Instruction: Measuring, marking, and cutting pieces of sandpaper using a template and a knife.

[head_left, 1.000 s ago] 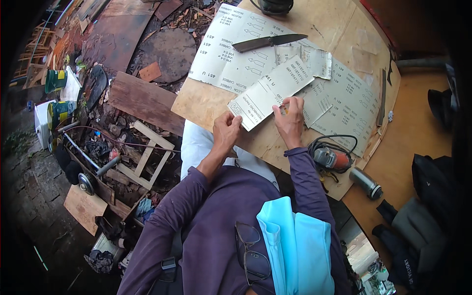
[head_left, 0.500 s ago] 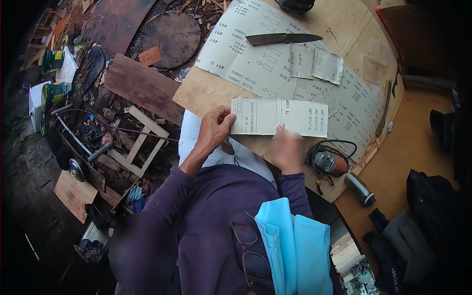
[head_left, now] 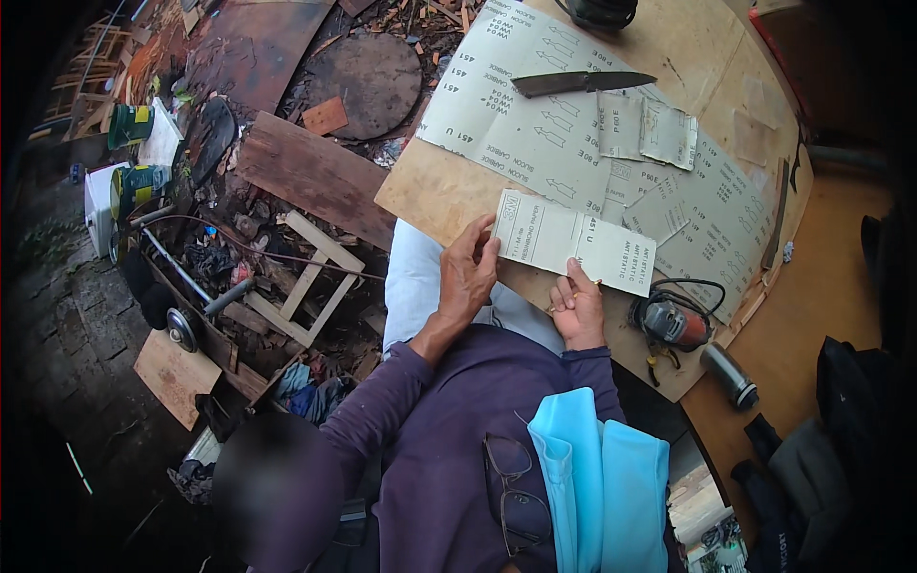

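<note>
A pale strip of sandpaper [head_left: 544, 227], printed back up, lies over the near edge of the board, its right end slanting toward me. My left hand [head_left: 467, 275] is closed on its left end, thumb and fingers at the edge. At its lower edge, my right hand [head_left: 579, 310] grips with thumb and index finger, the other fingers curled in. A large sandpaper sheet [head_left: 506, 119] is spread beyond, with smaller cut pieces [head_left: 667, 136] on top. Across the large sheet rests a dark knife blade [head_left: 583, 83].
Right of my right hand sits a red and grey power tool [head_left: 676, 323] with a coiled black cord. A metal bottle [head_left: 729, 375] lies beside the wooden board [head_left: 430, 186]. Left of the board are a wooden frame [head_left: 310, 277], planks and scrap on the ground.
The whole view has shifted, so things appear farther right. The sandpaper strip has turned, its right end now nearer me. Both hands stay on it.
</note>
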The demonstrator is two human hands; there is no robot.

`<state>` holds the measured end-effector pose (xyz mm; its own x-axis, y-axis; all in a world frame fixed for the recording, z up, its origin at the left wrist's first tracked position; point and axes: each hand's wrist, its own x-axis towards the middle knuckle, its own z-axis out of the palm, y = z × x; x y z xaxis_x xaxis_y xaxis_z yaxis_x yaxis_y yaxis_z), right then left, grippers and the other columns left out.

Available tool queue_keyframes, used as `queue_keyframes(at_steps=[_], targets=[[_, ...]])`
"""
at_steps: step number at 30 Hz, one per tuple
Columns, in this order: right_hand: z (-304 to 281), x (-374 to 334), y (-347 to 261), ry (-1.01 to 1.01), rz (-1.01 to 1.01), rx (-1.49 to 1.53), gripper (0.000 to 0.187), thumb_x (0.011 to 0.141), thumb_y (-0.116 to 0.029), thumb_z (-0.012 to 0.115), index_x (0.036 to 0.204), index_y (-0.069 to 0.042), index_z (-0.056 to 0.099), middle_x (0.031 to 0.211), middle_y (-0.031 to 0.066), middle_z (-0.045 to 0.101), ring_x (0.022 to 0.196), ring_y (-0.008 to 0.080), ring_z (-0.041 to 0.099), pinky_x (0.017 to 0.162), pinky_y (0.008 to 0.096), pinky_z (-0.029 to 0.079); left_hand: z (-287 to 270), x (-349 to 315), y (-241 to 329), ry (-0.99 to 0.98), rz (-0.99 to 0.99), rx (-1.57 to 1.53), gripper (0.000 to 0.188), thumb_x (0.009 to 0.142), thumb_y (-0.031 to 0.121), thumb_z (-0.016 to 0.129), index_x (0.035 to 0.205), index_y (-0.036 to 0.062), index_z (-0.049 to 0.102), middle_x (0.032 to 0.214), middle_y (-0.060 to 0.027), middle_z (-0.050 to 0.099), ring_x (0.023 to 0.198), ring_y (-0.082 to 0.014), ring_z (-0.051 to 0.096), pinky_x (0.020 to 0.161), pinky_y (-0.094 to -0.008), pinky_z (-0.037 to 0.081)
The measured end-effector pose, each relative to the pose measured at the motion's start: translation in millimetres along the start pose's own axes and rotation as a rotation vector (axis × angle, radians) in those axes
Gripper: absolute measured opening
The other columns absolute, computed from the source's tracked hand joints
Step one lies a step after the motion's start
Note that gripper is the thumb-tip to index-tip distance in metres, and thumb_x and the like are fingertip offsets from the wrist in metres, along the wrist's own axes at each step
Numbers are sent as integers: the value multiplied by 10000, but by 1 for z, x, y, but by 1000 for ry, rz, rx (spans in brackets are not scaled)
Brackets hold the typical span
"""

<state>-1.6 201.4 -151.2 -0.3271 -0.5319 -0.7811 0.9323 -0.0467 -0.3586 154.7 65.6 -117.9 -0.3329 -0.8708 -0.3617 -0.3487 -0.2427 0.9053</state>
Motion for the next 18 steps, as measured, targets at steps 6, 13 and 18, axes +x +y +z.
queue_keyframes(at_steps=[6,13,18], targets=[[1,-2,-1,-30,15,13,149,1050,-165,650,1183,-105,617,828,-22,602,444,72,334,415,254,284,-1,2,-10,12,148,116,372,971,36,663,1337,-31,651,1099,-237,732,955,-292,742,859,-357,576],[5,-10,-6,-35,4,8,159,1058,-175,634,1194,-94,609,856,-2,635,440,71,349,413,262,297,2,2,-5,3,56,66,362,978,33,660,1335,-27,652,1008,-174,753,854,-205,729,785,-336,583],[6,-13,5,37,-92,-82,214,976,-74,712,1147,-72,584,764,-39,536,448,56,350,398,252,298,-7,4,7,-70,-68,20,362,990,65,662,1337,-25,614,900,-110,738,765,-146,696,711,-312,583]])
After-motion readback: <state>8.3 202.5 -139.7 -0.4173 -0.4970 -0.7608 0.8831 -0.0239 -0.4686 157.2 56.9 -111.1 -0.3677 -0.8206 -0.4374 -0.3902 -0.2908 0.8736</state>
